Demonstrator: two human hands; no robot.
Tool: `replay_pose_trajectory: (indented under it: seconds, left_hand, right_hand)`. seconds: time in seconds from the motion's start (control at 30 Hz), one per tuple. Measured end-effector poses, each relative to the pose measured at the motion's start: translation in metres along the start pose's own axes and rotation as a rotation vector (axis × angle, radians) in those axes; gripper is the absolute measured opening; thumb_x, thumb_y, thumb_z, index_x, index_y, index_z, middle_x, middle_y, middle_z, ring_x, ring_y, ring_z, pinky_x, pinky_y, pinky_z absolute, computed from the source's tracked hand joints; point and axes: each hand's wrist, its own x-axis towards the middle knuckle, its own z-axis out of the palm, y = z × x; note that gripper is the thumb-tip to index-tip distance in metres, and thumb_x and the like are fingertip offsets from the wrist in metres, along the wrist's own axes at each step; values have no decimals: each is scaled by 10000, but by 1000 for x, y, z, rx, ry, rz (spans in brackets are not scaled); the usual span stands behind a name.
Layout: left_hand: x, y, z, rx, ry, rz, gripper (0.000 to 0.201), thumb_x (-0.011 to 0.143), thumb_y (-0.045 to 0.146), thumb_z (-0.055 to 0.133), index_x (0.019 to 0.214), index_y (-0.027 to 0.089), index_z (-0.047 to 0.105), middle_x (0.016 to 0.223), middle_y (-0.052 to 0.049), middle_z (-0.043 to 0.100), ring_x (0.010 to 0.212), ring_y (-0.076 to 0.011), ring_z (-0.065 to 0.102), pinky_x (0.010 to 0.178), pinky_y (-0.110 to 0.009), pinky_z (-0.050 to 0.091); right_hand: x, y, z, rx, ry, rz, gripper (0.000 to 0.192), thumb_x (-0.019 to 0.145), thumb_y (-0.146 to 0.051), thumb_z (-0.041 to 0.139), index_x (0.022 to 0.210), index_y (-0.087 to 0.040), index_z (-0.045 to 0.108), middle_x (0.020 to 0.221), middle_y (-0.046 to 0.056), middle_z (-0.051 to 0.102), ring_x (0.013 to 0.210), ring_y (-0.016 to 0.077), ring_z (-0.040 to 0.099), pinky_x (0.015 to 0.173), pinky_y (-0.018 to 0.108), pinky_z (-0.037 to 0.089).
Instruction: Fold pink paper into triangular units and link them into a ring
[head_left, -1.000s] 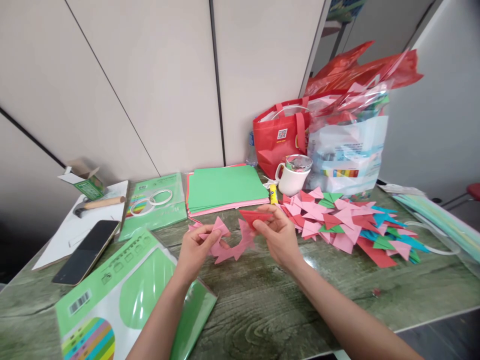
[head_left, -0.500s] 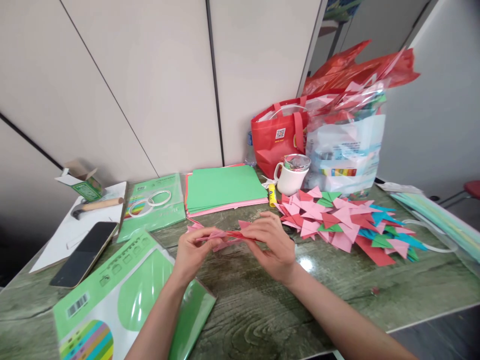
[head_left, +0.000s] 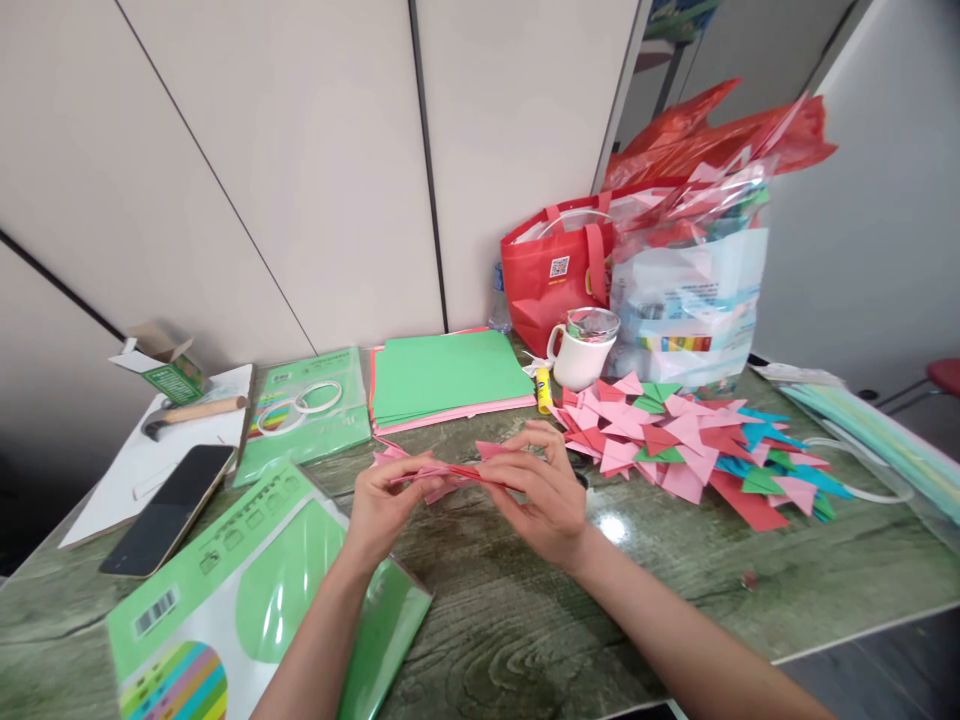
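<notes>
My left hand pinches a pink folded paper between thumb and fingers. Closed on the other end is my right hand, gripping a thin red folded paper that meets the pink one. More pink paper shows behind the fingers, just above the table; how the pieces join is hidden. To the right of my right hand lies a heap of folded paper triangles in pink, red, green and blue.
Behind my hands are a green paper stack, a yellow glue stick, a white mug and a red bag. On the left lie a phone, a hammer, tape rolls and a green paper pack.
The right hand's fingers have shifted slightly on the red folded paper, and less of its layered edge shows. My left hand keeps its pinch almost unmoved.
</notes>
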Motion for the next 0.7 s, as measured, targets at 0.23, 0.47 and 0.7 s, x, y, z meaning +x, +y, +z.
replay_pose_trajectory:
  seconds: [0.23,0.47,0.7]
  left_hand:
    - [-1,2,2,0,4,25,104,613,179,703,706,216,730,775,-43,724,900,-237,626,818,-327,473]
    - [-1,3,2,6,-5,67,92,628,195,692,711,208,730,806,-47,725,892,-232,633,828,-332,481]
    - [-1,0,0,80,-15,123,112,666,217,666,758,191,725,829,-48,723,964,-244,609,855,-346,474]
  right_hand:
    - [-2,1,1,-6,-4,-14,306,706,-75,624,930,-283,605,781,-12,693,829,197,560,872,481,363]
    - [-2,0,2,-15,3,-24,272,719,-76,617,906,-275,616,771,-18,694,823,179,558,891,473,356]
    - [-1,0,2,-13,7,-44,243,709,-55,631,870,-238,620,774,-22,699,828,170,543,906,470,349]
